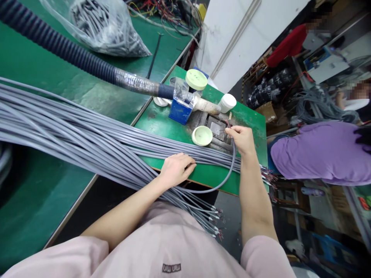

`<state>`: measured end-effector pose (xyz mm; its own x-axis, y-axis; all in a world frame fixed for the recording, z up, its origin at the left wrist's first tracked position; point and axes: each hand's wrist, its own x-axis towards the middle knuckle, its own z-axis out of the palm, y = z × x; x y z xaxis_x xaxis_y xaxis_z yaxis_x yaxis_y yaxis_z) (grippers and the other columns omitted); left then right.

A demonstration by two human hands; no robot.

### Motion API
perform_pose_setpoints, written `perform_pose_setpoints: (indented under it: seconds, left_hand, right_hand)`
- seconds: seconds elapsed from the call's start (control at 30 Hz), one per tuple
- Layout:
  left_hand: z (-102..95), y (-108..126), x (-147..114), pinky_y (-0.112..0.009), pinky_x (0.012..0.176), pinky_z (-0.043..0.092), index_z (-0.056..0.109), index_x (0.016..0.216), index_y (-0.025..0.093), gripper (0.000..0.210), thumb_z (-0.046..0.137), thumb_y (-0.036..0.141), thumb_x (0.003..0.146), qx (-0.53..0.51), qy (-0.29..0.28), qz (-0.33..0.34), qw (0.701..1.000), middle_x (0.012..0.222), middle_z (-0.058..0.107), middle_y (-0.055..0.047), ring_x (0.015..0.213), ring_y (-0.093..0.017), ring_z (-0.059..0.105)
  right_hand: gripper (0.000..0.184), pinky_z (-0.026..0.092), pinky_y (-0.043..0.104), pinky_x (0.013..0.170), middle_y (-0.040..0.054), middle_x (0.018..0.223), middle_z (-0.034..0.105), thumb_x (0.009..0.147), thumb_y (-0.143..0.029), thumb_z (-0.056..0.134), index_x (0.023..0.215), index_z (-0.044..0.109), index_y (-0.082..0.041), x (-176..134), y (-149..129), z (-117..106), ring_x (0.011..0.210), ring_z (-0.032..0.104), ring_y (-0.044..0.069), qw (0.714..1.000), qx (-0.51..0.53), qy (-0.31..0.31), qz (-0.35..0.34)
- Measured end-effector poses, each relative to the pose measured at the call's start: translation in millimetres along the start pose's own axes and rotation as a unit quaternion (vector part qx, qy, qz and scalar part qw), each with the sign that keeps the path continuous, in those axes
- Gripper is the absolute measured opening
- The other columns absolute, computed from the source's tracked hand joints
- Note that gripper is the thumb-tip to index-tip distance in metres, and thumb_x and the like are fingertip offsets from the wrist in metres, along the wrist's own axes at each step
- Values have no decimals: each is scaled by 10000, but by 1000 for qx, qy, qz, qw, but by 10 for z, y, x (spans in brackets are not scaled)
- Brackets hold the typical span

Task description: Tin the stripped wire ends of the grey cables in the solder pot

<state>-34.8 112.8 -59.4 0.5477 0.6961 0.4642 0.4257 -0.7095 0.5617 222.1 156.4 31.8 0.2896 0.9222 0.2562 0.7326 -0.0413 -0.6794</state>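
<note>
In my right hand (242,139) the pinched thumb and fingers hold a grey cable (222,187) close to its stripped end. Thin coloured wires stick up past the fingertips, and the cable loops down and left below the hand. My left hand (177,168) rests palm down on a long bundle of grey cables (116,135), thumb apart from the fingers. Just left of my right fingertips sits a small metal unit (216,128) with a pale square top. Beside it lies a round, shallow light-green container (202,136).
A ribbed dark hose (87,63) ends in a nozzle above the metal unit, by a blue box (180,110). Behind stand a white tub (227,102) and a green-lidded jar (196,80). A bag of grey pieces (107,29) lies back left. A person in purple (319,152) is at right.
</note>
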Motion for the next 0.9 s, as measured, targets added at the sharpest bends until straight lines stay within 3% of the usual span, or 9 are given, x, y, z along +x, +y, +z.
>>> perform_pose_setpoints:
  seconds: [0.17, 0.43, 0.53, 0.73, 0.9]
  left_hand:
    - [-1, 9, 3, -285, 678, 410, 659, 839, 205, 181, 515, 300, 895, 0, 0, -5, 1000, 734, 676, 3, 709, -149, 578]
    - [-2, 37, -7, -285, 667, 394, 664, 830, 213, 183, 516, 304, 888, 6, -6, -16, 1000, 703, 664, 2, 713, -158, 573]
    - [7, 40, -12, -284, 669, 391, 665, 830, 213, 188, 515, 312, 888, 11, -7, -17, 1000, 706, 667, 2, 711, -158, 574]
    - [32, 34, -21, -280, 668, 392, 665, 828, 215, 184, 524, 319, 884, 21, -9, -17, 1000, 721, 669, 0, 717, -158, 576]
    - [22, 26, -17, -279, 661, 397, 671, 819, 210, 188, 529, 319, 876, 13, -6, -18, 1000, 710, 652, -10, 710, -159, 566]
  right_hand:
    - [267, 316, 246, 535, -44, 474, 481, 702, -354, 646, 516, 587, -172, -391, -120, -19, 505, 420, 103, 996, 88, -3, 0]
    - [292, 353, 244, 568, -40, 499, 474, 726, -323, 660, 495, 552, -181, -973, -283, 134, 549, 453, 107, 975, 223, 4, 23]
    - [252, 321, 237, 532, -44, 499, 471, 726, -305, 668, 526, 583, -176, -1080, -279, 186, 513, 404, 88, 959, 277, 8, 52]
    - [163, 306, 237, 506, -52, 483, 482, 740, -293, 673, 631, 641, -174, -1198, -252, 276, 470, 405, 76, 901, 423, 6, 94]
    - [169, 311, 237, 500, -61, 468, 463, 728, -294, 679, 624, 619, -175, -1265, -284, 320, 455, 391, 70, 887, 449, 8, 105]
